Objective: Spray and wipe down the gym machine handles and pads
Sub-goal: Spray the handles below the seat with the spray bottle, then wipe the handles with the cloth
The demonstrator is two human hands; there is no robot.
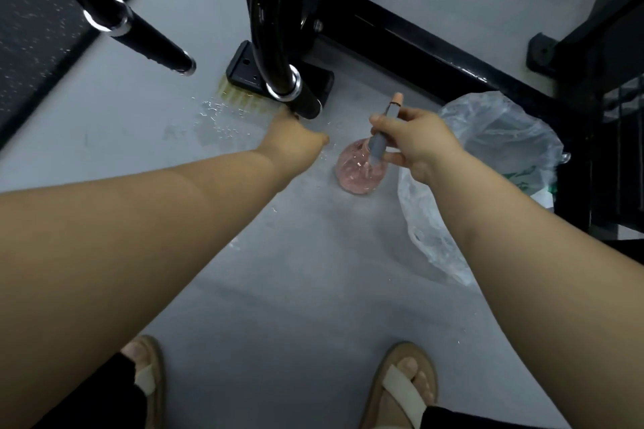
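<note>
Evidently the right hand (414, 146) grips the grey neck of the round clear spray bottle of pink liquid (359, 169), raised near the black cylindrical machine handle (306, 103) at its 10 o'clock, probably ready to spray. The left hand (292, 137) reaches that handle's tip, perhaps to steady it — fingers hidden, hold unclear

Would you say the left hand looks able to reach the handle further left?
Probably yes: the left hand is at the near handle, with nothing between it and the left handle.

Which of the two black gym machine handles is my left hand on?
The central black chrome-collared handle, beside the pink spray bottle: your left hand touches its tip. The far-left handle hangs untouched.
</note>
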